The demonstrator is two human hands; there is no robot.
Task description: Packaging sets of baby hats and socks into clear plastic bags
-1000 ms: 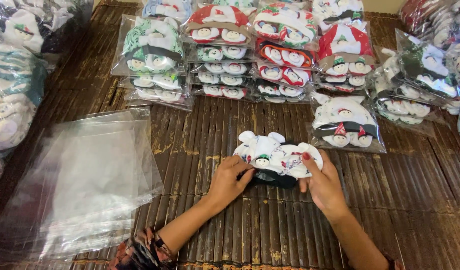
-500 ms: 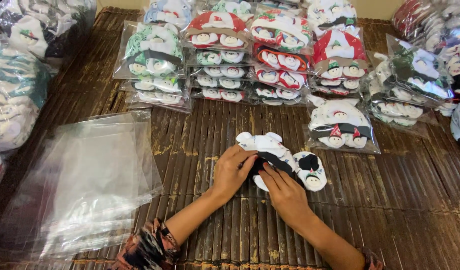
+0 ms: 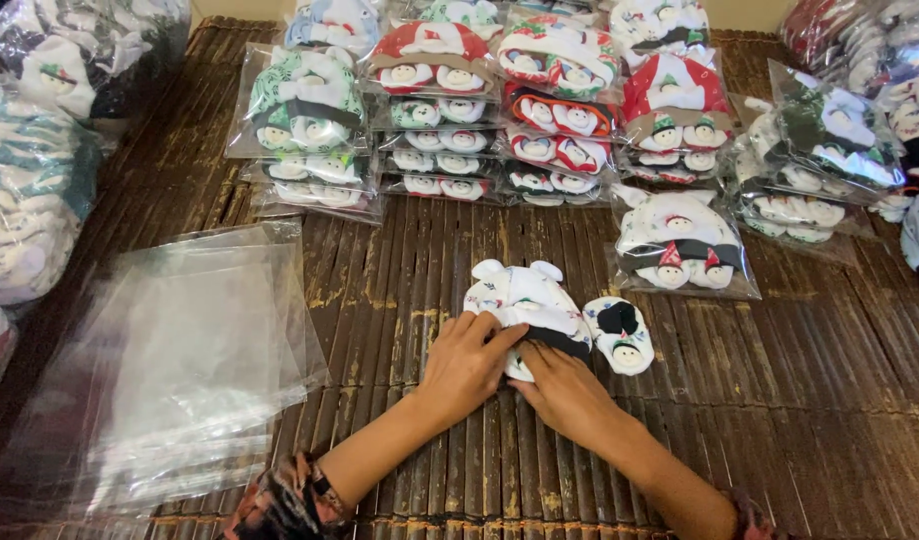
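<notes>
Baby set (image 3: 527,300) lies on the bench (image 3: 809,400), just beside the loose mitten (image 3: 622,338); our hands, left (image 3: 466,367) and right (image 3: 564,392), pinch its edge. Careless tugging could unfold the bundle.

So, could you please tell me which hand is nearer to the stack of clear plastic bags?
Left. The left hand lies right of the stack of clear plastic bags; the right hand is farther right, beyond it.

Clear plastic bags (image 3: 169,370) lie left on the slatted mat (image 3: 829,400); packed sets (image 3: 449,110) behind.
</notes>
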